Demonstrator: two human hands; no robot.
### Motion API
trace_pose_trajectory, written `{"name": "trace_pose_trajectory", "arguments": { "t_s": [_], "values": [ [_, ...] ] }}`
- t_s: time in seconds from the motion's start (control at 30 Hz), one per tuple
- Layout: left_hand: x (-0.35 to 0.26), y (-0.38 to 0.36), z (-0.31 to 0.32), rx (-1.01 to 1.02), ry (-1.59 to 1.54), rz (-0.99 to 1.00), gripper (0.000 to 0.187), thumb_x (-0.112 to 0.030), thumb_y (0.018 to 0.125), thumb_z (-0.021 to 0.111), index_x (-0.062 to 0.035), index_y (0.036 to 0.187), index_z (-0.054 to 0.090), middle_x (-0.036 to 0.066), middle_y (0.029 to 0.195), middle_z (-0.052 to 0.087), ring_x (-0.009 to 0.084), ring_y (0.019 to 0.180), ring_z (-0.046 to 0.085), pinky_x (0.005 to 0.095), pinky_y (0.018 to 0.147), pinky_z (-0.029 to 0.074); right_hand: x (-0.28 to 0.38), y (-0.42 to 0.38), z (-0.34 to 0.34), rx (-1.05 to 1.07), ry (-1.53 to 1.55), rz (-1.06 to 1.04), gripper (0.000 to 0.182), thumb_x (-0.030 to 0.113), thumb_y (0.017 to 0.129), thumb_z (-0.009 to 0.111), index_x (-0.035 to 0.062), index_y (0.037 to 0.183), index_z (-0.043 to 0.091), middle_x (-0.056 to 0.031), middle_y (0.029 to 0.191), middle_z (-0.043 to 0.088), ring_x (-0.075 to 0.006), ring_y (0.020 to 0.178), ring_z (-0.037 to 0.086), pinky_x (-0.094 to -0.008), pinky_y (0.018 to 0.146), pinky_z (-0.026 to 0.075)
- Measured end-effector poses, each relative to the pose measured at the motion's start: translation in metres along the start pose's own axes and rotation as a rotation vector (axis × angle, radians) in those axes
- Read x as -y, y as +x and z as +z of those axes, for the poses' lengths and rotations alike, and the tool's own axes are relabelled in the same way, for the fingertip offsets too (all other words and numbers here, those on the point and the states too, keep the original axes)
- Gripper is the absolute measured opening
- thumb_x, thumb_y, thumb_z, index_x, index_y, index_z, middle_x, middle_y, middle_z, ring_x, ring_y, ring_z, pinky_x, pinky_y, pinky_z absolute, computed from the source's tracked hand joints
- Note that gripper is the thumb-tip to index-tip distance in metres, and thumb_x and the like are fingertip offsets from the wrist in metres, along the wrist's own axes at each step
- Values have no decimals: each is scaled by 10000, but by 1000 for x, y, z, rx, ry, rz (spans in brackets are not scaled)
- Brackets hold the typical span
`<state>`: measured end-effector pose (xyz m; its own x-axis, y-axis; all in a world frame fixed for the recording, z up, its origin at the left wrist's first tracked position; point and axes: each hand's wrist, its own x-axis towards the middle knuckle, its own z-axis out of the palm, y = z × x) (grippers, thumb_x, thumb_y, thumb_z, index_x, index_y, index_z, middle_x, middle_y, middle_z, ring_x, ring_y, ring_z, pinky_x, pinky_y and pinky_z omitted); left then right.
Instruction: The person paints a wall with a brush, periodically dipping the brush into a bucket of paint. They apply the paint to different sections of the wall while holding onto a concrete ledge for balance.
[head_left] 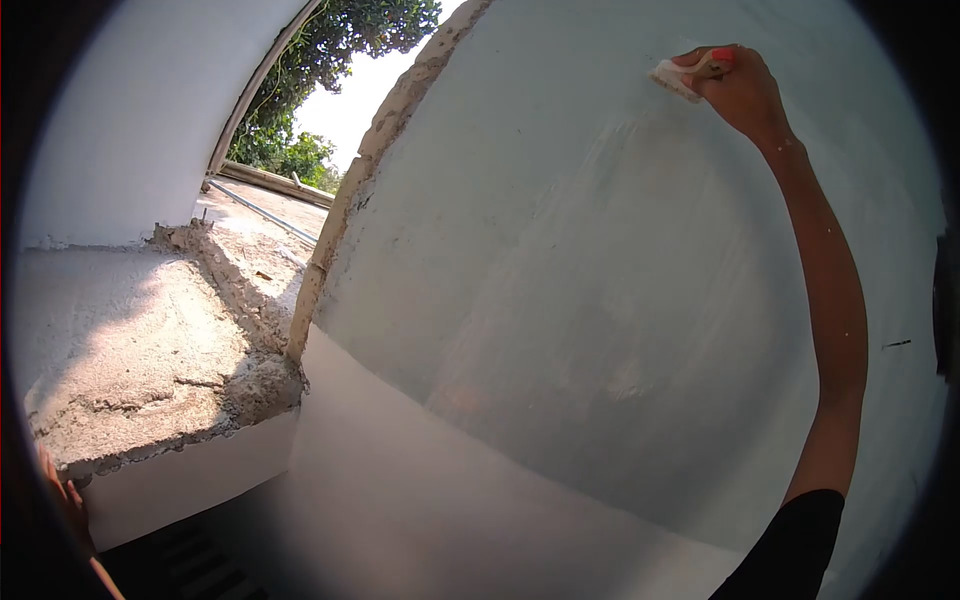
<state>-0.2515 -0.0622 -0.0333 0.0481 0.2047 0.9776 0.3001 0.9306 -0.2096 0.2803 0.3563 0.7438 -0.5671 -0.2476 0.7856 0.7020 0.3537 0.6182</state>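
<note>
My right hand (740, 88) is raised high on the wall, its fingers closed around a flat paintbrush (676, 80). The brush has a pale, whitish working edge, which is at the wall surface, and a bit of red shows near its handle. Under it spreads the grey-green wall (560, 260), with faint whitish streaks running down from the brush. At the far left, my left hand (68, 495) lies against the corner of a rough concrete ledge (150, 360), its visible fingers stretched out. The frame's dark border hides part of that hand.
A rough, broken plaster edge (350, 190) bounds the wall beside an opening. Through it show a tree (310, 80), a pipe (265, 212) and sunlit concrete. A white wall (130, 110) stands left. Below the ledge is a dark area (200, 560) with step-like shapes.
</note>
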Motion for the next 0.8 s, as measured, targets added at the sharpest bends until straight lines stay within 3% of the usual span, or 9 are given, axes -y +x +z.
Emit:
{"name": "trace_pose_trajectory", "arguments": {
  "t_s": [0.07,0.17,0.27,0.4,0.47,0.57,0.63,0.73,0.8],
  "values": [
    [-6,11,-6,-40,-1,13,381,-444,950,637,-82,1070,662,119,1019,632,304,1009,613,534,960,423,-22,46,9,-144,-138,43,276,211,886,712,188,1151,783,-87,911,759,-249,810,694,-354,763,555],
    [-26,42,-29,61,-258,-206,398,-459,951,635,-81,1070,665,120,1076,648,308,1036,615,529,990,410,-58,92,36,-119,-248,110,252,221,890,697,202,1125,787,-87,963,762,-277,850,711,-370,777,565],
    [-28,46,-34,38,-200,-179,427,-467,955,625,-61,1083,660,136,1082,663,312,1029,624,516,995,412,-82,65,97,-392,-264,-200,156,201,827,701,152,937,799,-77,861,748,-293,766,716,-410,690,581],
    [-28,46,-30,-12,-165,-174,477,-500,973,588,-32,1016,673,168,1002,673,321,977,642,508,940,437,19,-9,75,-107,-173,-153,137,148,751,725,93,861,786,-114,742,709,-288,705,687,-384,623,561],
    [-25,27,-15,62,-189,-156,445,-435,1009,522,-17,1141,598,187,1156,601,348,1112,572,514,1015,400,84,-62,54,120,-134,-98,222,67,739,644,123,886,801,-76,819,743,-276,709,647,-373,616,527],
    [7,-26,25,181,-200,-125,439,-336,1063,424,6,1330,487,216,1388,494,387,1314,466,523,1127,343,151,-124,25,407,-87,-94,225,45,693,648,146,831,794,-69,737,716,-263,661,646,-368,582,500],
    [11,-48,29,280,-210,-119,465,-271,1099,359,22,1456,412,234,1542,422,414,1448,396,529,1202,305,171,-139,10,435,-25,-94,174,88,747,675,153,860,790,-78,752,717,-270,681,656,-381,599,516],
    [21,-47,34,231,-179,-73,460,-261,1094,384,21,1456,407,238,1526,442,420,1442,402,531,1194,313,148,-123,27,178,184,-125,114,211,814,719,108,813,769,-95,645,669,-300,562,642,-393,526,499],
    [21,-51,38,200,-195,-53,450,-249,1094,379,21,1453,410,242,1515,455,426,1434,411,537,1190,316,124,-88,39,3,53,-130,166,271,886,679,138,859,775,-97,683,684,-317,618,665,-401,565,520]
  ]
}}
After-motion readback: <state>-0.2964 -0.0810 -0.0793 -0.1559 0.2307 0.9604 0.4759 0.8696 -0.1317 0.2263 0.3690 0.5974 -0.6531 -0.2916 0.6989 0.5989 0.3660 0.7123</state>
